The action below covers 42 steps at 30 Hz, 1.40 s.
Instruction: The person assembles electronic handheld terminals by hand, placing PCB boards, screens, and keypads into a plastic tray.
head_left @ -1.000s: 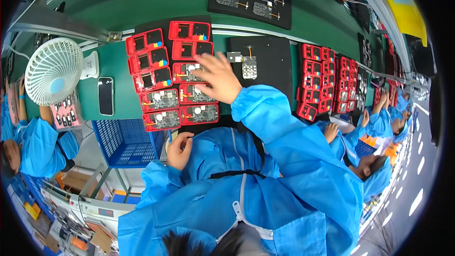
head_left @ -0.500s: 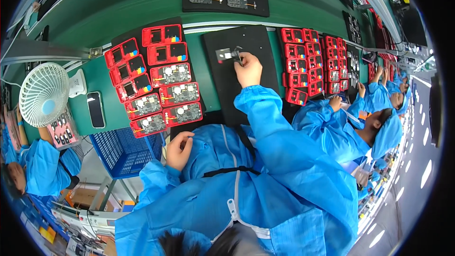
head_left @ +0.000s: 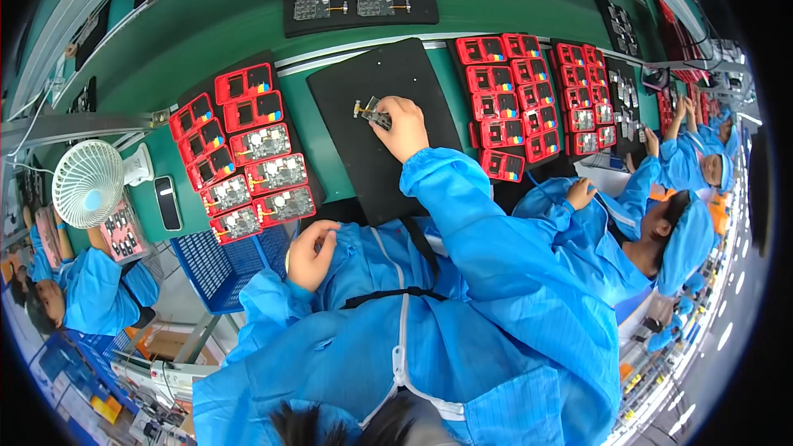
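Note:
My right hand [head_left: 403, 128] reaches over the black foam mat [head_left: 363, 165] and pinches a small circuit board [head_left: 377, 117] between thumb and fingers. The board is dark, with a short ribbon-like tail ending in a small gold-coloured part on its left; the fingers cover its right side. My left hand [head_left: 311, 256] rests low at my lap, in front of the bench edge, with its fingers curled in and nothing visible in them. To the left lie red plastic housings [head_left: 254, 110], several of them with pale circuit boards [head_left: 275, 173] seated inside.
At the back is a black tray [head_left: 360, 25] of keypad-like boards. More red housings [head_left: 500, 105] stand in rows on the right, beside a co-worker [head_left: 644, 239]. A white fan [head_left: 87, 184], a phone [head_left: 168, 203] and a blue crate [head_left: 216, 272] are on the left.
My right hand has turned the board; its white patch no longer shows and the ribbon tail now does. The whole view has shifted slightly. My left hand stays curled at my lap.

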Each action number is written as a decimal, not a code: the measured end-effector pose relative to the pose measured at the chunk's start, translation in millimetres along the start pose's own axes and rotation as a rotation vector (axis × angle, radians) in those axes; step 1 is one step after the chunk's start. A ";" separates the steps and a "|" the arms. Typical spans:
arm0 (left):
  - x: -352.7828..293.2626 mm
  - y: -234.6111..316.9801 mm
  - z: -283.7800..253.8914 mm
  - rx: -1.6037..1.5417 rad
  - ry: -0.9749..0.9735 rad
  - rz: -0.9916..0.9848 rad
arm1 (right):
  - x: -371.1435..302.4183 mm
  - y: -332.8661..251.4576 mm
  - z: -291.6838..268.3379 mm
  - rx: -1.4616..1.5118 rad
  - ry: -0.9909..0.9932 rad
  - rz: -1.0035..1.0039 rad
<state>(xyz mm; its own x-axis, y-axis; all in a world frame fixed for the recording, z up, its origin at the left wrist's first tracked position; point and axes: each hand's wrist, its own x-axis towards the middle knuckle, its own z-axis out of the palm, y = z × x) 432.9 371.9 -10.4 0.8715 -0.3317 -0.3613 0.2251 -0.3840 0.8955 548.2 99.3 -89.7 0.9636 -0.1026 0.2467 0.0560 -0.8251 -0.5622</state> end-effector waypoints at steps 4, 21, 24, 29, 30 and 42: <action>17.1 35.5 27.4 -0.037 0.086 0.085 | -21.9 -8.7 -23.4 1.228 -0.021 0.760; 58.2 106.0 98.5 -0.049 0.322 0.263 | -94.8 -31.2 -117.7 2.000 -0.358 0.863; 67.4 116.1 74.1 -0.315 0.544 0.320 | -94.1 -31.7 -110.6 1.443 -0.368 0.655; 62.2 143.3 59.3 0.581 -0.101 0.783 | -81.2 -67.3 -68.2 0.651 -0.196 -0.067; 63.4 133.8 51.5 0.596 -0.159 0.790 | -78.3 -78.1 -55.8 0.591 -0.158 -0.162; 34.4 52.0 -169.0 0.425 -0.233 0.618 | -17.0 -226.6 69.8 0.536 -0.402 -0.185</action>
<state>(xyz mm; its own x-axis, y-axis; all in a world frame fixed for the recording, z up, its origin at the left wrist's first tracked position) 548.2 486.2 67.7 0.6599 -0.7468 0.0832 -0.4982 -0.3520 0.7924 537.3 326.8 -21.5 0.9421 0.3122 0.1225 0.2501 -0.4107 -0.8768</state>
